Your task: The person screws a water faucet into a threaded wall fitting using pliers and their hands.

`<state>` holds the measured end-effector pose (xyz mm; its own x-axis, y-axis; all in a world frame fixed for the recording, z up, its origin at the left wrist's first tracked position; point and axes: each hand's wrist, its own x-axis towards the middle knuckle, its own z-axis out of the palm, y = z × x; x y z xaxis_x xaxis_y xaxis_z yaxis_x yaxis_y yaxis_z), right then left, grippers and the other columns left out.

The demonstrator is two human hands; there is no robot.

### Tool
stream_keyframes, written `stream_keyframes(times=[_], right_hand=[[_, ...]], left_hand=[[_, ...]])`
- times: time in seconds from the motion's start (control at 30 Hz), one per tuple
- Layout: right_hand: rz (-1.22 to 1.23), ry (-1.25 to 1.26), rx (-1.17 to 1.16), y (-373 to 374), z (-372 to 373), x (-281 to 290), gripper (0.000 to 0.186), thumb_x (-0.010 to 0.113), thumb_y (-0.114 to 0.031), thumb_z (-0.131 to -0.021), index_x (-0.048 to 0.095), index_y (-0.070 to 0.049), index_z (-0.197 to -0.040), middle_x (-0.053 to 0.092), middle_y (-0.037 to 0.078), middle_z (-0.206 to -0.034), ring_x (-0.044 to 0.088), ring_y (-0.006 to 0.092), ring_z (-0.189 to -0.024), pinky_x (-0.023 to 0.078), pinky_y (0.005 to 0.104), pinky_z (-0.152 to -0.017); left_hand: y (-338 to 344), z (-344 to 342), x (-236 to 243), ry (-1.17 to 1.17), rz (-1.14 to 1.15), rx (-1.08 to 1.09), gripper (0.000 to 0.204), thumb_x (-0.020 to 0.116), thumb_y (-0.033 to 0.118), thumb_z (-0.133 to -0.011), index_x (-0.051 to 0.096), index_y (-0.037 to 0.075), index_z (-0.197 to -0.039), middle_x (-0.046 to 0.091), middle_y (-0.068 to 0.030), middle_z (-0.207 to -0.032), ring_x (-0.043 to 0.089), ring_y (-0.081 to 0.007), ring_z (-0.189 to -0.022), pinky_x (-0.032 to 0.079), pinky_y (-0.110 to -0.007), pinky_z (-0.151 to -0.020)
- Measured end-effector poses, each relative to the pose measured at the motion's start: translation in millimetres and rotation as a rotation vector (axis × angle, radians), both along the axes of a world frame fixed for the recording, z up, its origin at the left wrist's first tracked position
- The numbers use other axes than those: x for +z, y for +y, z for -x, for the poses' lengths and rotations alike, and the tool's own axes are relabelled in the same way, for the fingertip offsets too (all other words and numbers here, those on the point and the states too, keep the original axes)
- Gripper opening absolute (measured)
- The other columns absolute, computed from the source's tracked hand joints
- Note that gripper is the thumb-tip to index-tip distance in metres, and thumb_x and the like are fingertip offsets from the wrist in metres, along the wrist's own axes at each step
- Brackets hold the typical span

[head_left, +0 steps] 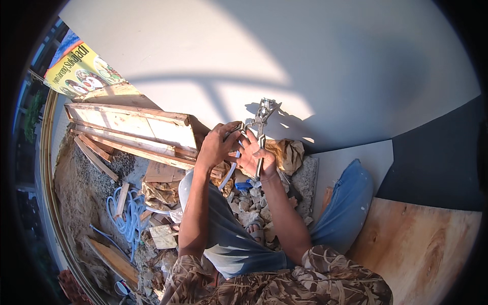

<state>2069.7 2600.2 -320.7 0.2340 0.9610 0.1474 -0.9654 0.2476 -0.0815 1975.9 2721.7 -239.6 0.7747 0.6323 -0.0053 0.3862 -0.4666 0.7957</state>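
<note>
In front of me is a metal plier-like hand tool (264, 113) with two long handles, spread apart, and a bulky jointed head raised toward the pale panel (351, 61). My left hand (218, 145) has its fingers curled round the left handle. My right hand (256, 157) is palm up beside it, fingers partly bent, with the right handle lying across the palm against the thumb. A pale blue tube (227, 177) runs behind my hands, above a heap of rubble (249, 203).
A long wooden trough-like frame (152, 127) and loose planks lie left, with coiled blue hose (127, 218), crumpled brown paper (284, 152) and a printed banner (81, 66). A plywood board (412, 244) and dark panel (432, 157) are right. My knees flank the rubble.
</note>
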Motion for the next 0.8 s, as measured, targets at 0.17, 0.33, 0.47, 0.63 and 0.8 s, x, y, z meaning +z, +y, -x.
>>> stream_keyframes(times=[0.17, 0.33, 0.47, 0.63, 0.8], right_hand=[[-0.127, 0.008, -0.07, 11.1, 5.4, -8.2, 0.071, 0.055, -0.006, -0.067, 0.052, -0.02, -0.136, 0.042, 0.009, -0.145, 0.034, 0.0284, -0.138, 0.029, 0.058, -0.112], [-0.091, -0.039, -0.113, 12.7, 5.0, -8.5, 0.067, 0.056, -0.01, -0.068, 0.052, -0.018, -0.135, 0.047, 0.011, -0.139, 0.041, 0.0295, -0.133, 0.031, 0.0542, -0.112], [-0.068, -0.099, -0.131, 10.9, 2.6, -4.0, 0.065, 0.056, -0.013, -0.069, 0.051, -0.017, -0.134, 0.05, 0.012, -0.136, 0.045, 0.0306, -0.129, 0.032, 0.0532, -0.11], [-0.012, -0.168, -0.059, -4.1, -7.3, 4.8, 0.073, 0.056, -0.013, -0.071, 0.037, -0.013, -0.142, 0.05, 0.013, -0.135, 0.047, 0.0315, -0.127, 0.034, 0.052, -0.108], [0.01, -0.171, -0.001, -13.2, -10.5, 9.7, 0.071, 0.054, -0.012, -0.073, 0.036, -0.012, -0.141, 0.05, 0.012, -0.135, 0.048, 0.0305, -0.125, 0.036, 0.0518, -0.107]], left_hand=[[-1.3, -5.8, 10.8, 0.027, -0.131, 0.01, 0.034, 0.062, 0.025, -0.092, 0.066, 0.008, -0.12, 0.064, -0.0186, -0.106, 0.067, -0.0337, -0.093, 0.052, -0.04, -0.08], [-5.5, -3.7, 8.2, -0.048, -0.13, 0.033, 0.032, 0.062, 0.025, -0.092, 0.067, 0.01, -0.12, 0.064, -0.0143, -0.106, 0.068, -0.0315, -0.09, 0.052, -0.04, -0.078], [-11.4, -3.3, 10.4, -0.045, -0.083, 0.07, 0.031, 0.062, 0.024, -0.091, 0.068, 0.011, -0.119, 0.065, -0.0127, -0.104, 0.068, -0.0311, -0.088, 0.053, -0.04, -0.077], [-33.6, -2.4, 13.5, -0.035, -0.073, 0.139, 0.033, 0.063, 0.02, -0.091, 0.066, 0.009, -0.122, 0.064, -0.0157, -0.105, 0.069, -0.03, -0.089, 0.054, -0.038, -0.077], [-47.2, -2.7, 11.6, -0.014, -0.126, 0.181, 0.034, 0.061, 0.022, -0.092, 0.065, 0.009, -0.124, 0.064, -0.016, -0.108, 0.069, -0.0312, -0.088, 0.053, -0.038, -0.078]])
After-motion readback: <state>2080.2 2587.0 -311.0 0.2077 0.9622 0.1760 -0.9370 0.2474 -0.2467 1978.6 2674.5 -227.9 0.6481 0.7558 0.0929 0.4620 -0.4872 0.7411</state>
